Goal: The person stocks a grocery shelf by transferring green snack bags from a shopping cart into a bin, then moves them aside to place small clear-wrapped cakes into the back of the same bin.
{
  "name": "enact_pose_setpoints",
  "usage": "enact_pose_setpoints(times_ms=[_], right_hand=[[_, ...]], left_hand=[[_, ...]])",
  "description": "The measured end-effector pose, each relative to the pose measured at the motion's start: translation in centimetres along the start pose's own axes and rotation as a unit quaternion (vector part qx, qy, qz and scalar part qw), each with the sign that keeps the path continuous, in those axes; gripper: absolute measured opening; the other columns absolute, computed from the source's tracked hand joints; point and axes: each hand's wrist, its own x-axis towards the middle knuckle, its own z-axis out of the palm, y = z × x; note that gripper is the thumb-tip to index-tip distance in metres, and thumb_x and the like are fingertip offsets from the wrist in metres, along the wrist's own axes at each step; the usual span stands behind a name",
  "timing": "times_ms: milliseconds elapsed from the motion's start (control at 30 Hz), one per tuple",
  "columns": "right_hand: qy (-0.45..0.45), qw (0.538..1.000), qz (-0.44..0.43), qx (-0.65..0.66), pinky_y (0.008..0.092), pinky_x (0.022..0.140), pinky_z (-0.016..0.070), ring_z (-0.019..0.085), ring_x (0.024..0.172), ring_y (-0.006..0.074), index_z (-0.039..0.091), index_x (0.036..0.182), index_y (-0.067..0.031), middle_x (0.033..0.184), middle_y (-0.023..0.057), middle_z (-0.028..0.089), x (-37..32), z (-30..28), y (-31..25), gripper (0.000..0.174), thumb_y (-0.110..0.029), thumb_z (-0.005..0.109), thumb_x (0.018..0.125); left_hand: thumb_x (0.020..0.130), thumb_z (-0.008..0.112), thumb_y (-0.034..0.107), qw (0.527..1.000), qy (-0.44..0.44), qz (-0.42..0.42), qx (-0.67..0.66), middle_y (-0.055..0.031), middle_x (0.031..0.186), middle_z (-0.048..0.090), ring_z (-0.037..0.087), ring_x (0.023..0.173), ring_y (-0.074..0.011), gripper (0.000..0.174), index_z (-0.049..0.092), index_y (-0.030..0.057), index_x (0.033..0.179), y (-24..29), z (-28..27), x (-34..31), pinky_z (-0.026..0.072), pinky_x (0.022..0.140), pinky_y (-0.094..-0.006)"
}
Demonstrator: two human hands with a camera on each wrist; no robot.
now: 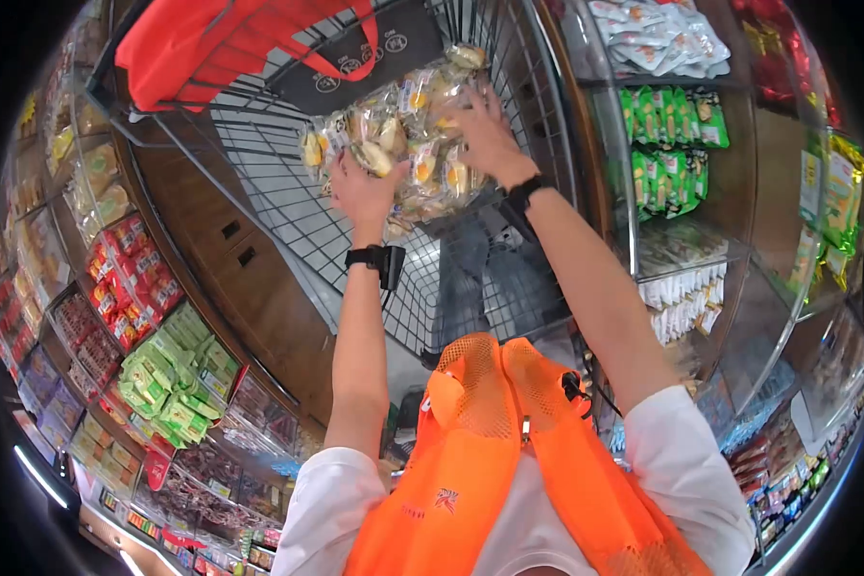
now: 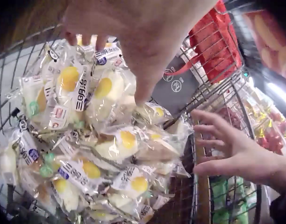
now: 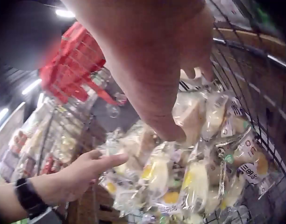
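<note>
Many bagged sandwiches [image 1: 424, 165] are lying between the left hand [image 1: 363, 195] and right hand [image 1: 492, 142], both spreading loose fingers, neither clenching.

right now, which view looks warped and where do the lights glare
Head: strong fisheye, the left shelving's wooden base bows; left wrist: a strip light burns out near the right edge, shine speckles the wrapped packs; right wrist: several strip lights glare upper left, shelf goods below look soft.
</note>
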Motion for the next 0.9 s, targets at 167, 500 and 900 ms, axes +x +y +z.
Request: enact_pose_setpoints(times_ms=[167, 500, 900], right_hand=[[0.004, 0.996, -0.045, 0.073, 0.0531, 0.11, 0.0413, 0.033, 0.142, 0.0444, 0.056, 0.127, -0.0227, 0.158, 0.0135, 0.029, 0.6, 2.9, 3.0, 0.059, 0.001, 0.074, 0.076], [0.109, 0.99, 0.003, 0.09, 0.0461, 0.096, 0.0474, 0.051, 0.116, 0.0383, 0.055, 0.12, -0.0134, 0.119, 0.0128, 0.056, -1.7, 1.3, 1.5, 0.044, 0.006, 0.064, 0.082], [0.193, 0.87, 0.0, 0.454, 0.0337, 0.092, 0.0487, 0.058, 0.108, 0.0151, 0.05, 0.119, -0.0042, 0.113, 0.0067, 0.06, -17.2, -12.2, -0.8, 0.041, -0.01, 0.074, 0.086]], left_hand=[[0.074, 0.081, 0.036, 0.972, -0.024, -0.043, -0.231, -0.0245, 0.12, 0.059, 0.051, 0.117, -0.0432, 0.074, 0.052, -0.0007, 0.132, -2.8, 5.0, -0.2, 0.0354, 0.105, -0.0526], [0.086, 0.072, 0.021, 0.849, -0.065, -0.173, -0.495, -0.0115, 0.113, 0.068, 0.064, 0.105, -0.024, 0.041, 0.061, -0.0035, 0.118, -5.1, 1.9, -3.9, 0.0486, 0.091, -0.0351], [0.09, 0.065, 0.028, 0.725, -0.384, -0.036, -0.571, -0.0107, 0.117, 0.067, 0.066, 0.101, -0.0213, 0.05, 0.055, -0.0013, 0.129, 3.0, -11.0, -10.5, 0.0533, 0.085, -0.0365]])
